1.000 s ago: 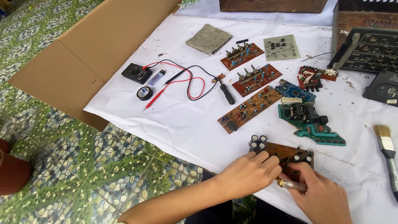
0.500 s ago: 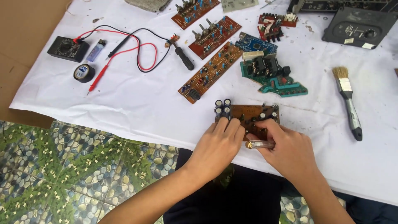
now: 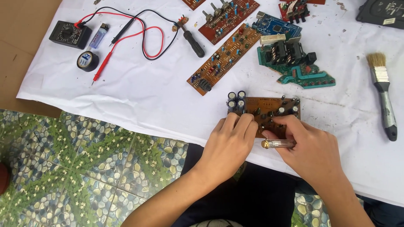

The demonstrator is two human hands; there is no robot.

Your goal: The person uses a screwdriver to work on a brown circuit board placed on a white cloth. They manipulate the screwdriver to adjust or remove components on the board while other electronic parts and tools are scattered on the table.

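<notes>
White cloth (image 3: 139, 96) covers our table, with a patterned pebble-and-leaf tile floor (image 3: 84, 168) showing below its edge. We've got both hands on a small brown circuit board (image 3: 269, 107) lying flat on the cloth near the table's front edge. Our left hand (image 3: 229, 143) rests with curled fingers (image 3: 240, 124) pressing on the board's near left edge, just below its cluster of four dark capacitors (image 3: 236, 100). Our right hand (image 3: 313, 149) grips a clear-handled screwdriver (image 3: 277, 143), fingers wrapped round it, the metal cap end poking out toward the left fingers; the tip is hidden, so we can't tell what it touches. Beyond our fingertips sit a long brown board (image 3: 223, 56), a green board (image 3: 294, 63) with black parts, and a blue one (image 3: 277, 26). Off past the right knuckles lies a paintbrush (image 3: 381, 90). Way out past the left fingers: a black-handled screwdriver (image 3: 191, 40), multimeter (image 3: 69, 34) with red and black leads, tape roll (image 3: 87, 61), lighter (image 3: 99, 35).
</notes>
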